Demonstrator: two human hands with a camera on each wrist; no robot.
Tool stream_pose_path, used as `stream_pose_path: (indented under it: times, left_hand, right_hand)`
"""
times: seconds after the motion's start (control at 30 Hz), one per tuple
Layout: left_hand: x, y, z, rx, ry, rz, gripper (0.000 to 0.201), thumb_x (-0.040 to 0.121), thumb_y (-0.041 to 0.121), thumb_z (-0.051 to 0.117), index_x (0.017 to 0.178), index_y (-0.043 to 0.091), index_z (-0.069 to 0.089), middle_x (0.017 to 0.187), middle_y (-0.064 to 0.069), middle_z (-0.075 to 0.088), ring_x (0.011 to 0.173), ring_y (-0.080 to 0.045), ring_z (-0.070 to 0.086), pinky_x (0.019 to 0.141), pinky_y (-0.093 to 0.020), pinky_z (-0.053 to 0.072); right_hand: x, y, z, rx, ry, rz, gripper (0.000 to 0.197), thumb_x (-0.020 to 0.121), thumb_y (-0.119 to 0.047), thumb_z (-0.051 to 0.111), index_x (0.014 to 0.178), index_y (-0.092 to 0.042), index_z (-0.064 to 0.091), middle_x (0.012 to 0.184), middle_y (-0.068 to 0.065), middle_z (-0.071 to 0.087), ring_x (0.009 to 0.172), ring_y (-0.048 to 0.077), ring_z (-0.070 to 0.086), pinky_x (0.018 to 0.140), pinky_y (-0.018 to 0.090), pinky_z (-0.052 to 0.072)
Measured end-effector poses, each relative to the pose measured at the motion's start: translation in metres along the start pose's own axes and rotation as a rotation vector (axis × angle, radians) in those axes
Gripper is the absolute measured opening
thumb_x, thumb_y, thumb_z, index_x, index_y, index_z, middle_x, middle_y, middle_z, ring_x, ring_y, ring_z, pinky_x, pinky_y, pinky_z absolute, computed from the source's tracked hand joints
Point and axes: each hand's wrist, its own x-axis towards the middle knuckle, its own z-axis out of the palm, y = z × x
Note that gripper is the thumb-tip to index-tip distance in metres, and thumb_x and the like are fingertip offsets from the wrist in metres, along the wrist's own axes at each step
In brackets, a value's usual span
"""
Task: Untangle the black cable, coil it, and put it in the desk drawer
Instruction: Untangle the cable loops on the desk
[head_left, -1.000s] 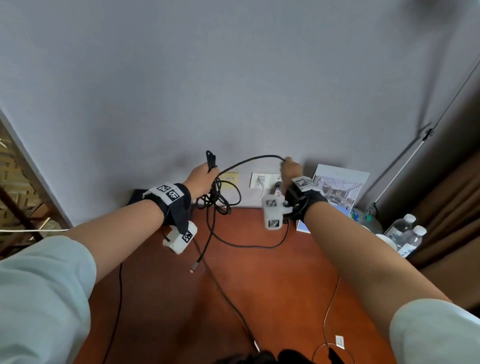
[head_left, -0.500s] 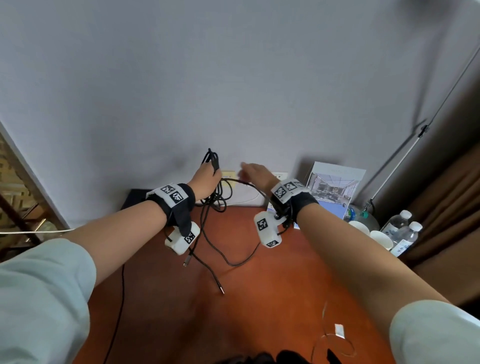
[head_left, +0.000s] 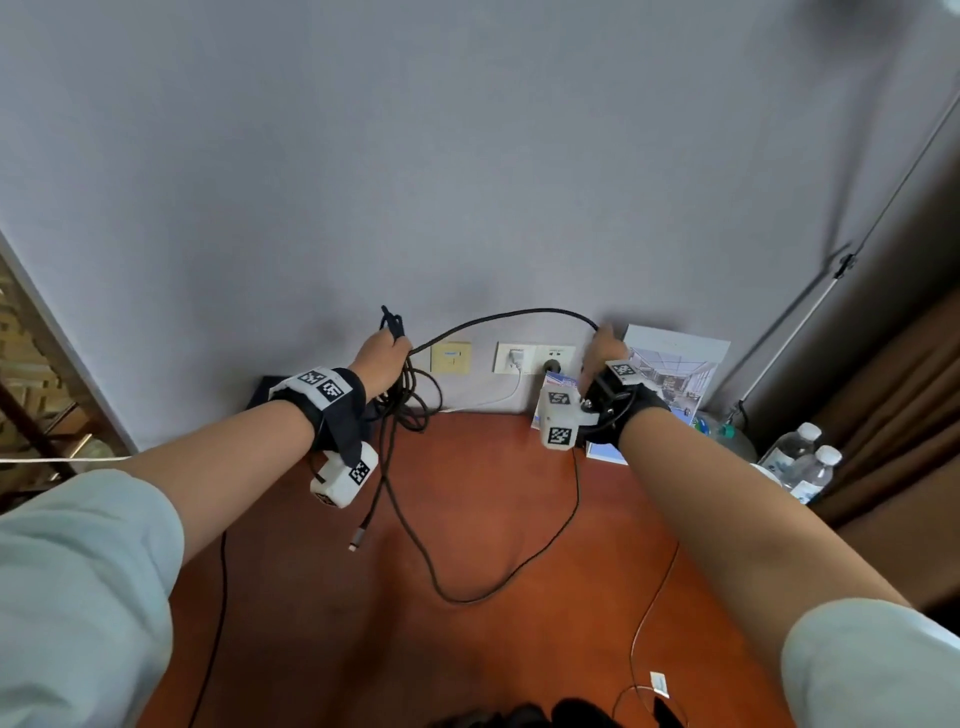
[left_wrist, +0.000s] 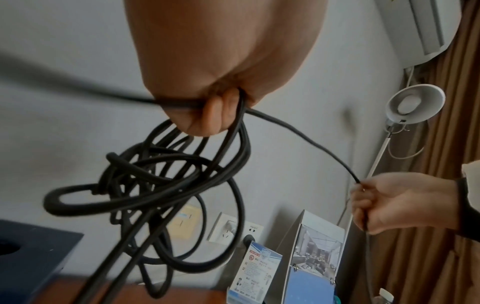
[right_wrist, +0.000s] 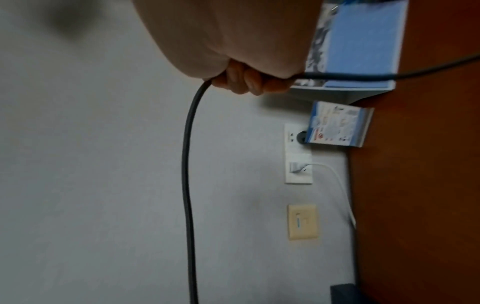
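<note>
A: What has changed in the last half second?

B: The right hand (head_left: 602, 349) has moved out from beside the left hand (head_left: 382, 358) to the right, near the leaflet stand (head_left: 675, 364). Its fingers are curled around one strand of the black cable (head_left: 498, 318), and this strand now arches between the hands.

A: And the left hand?

B: It still grips a bunch of loops; the tangle (left_wrist: 145, 185) hangs under its fist, above the surface (head_left: 467, 649). A slack part and one plug end (head_left: 354, 545) hang down to the wood.

A: So what does it mean for the task?

B: Probably one more length is being drawn out for the next loop, so coiling is only partly done.

A: Any container?

B: The desk drawer is not in view. The two bottles (head_left: 805, 462) at the right look like water bottles, but their filling is not clear.
</note>
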Motion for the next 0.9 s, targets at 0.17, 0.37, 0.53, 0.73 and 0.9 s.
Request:
stream_pose_path:
  times: [0.17, 0.37, 0.53, 0.73, 0.9]
  left_hand:
    - [-0.001, 0.003, 0.001, 0.076, 0.033, 0.019, 0.032, 0.098, 0.009, 0.034, 0.066, 0.014, 0.031, 0.063, -0.005, 0.036, 0.056, -0.019, 0.033, 0.055, -0.031, 0.027]
    - [-0.004, 0.026, 0.020, 0.079, -0.027, 0.090, 0.029, 0.098, 0.011, 0.035, 0.069, 0.012, 0.034, 0.062, -0.004, 0.037, 0.054, -0.019, 0.035, 0.052, -0.030, 0.029]
    - [-0.011, 0.039, 0.030, 0.052, -0.060, 0.167, 0.022, 0.098, 0.014, 0.035, 0.077, 0.010, 0.041, 0.071, -0.008, 0.042, 0.063, -0.020, 0.040, 0.061, -0.033, 0.034]
    - [-0.016, 0.032, 0.014, -0.049, -0.063, 0.116, 0.021, 0.100, 0.019, 0.035, 0.082, 0.012, 0.043, 0.072, -0.005, 0.045, 0.061, -0.018, 0.042, 0.058, -0.030, 0.036]
    - [-0.017, 0.026, 0.013, -0.037, -0.059, 0.112, 0.028, 0.098, 0.022, 0.039, 0.071, 0.015, 0.038, 0.064, -0.005, 0.040, 0.058, -0.021, 0.040, 0.060, -0.035, 0.034]
  right_hand:
    - [-0.005, 0.009, 0.000, -0.818, -0.070, -0.072, 0.036, 0.100, -0.012, 0.042, 0.132, 0.003, 0.044, 0.135, 0.018, 0.048, 0.124, 0.030, 0.051, 0.099, 0.033, 0.042]
    - [-0.029, -0.014, 0.053, -0.501, -0.257, -0.311, 0.048, 0.096, -0.051, 0.036, 0.092, -0.013, 0.065, 0.097, 0.008, 0.070, 0.097, 0.029, 0.062, 0.092, 0.039, 0.046]
    - [-0.051, -0.029, 0.064, -0.638, -0.374, -0.529, 0.042, 0.096, -0.047, 0.043, 0.090, -0.017, 0.071, 0.067, -0.008, 0.054, 0.083, 0.020, 0.055, 0.089, 0.038, 0.036]
    - [-0.033, -0.010, 0.041, 0.010, -0.158, -0.434, 0.032, 0.095, -0.028, 0.056, 0.064, -0.021, 0.053, 0.058, -0.008, 0.045, 0.055, 0.006, 0.039, 0.059, 0.025, 0.034]
    - [-0.023, 0.004, 0.026, 0.098, -0.027, -0.345, 0.031, 0.094, -0.031, 0.055, 0.065, -0.021, 0.055, 0.055, -0.010, 0.043, 0.054, 0.009, 0.037, 0.062, 0.027, 0.034]
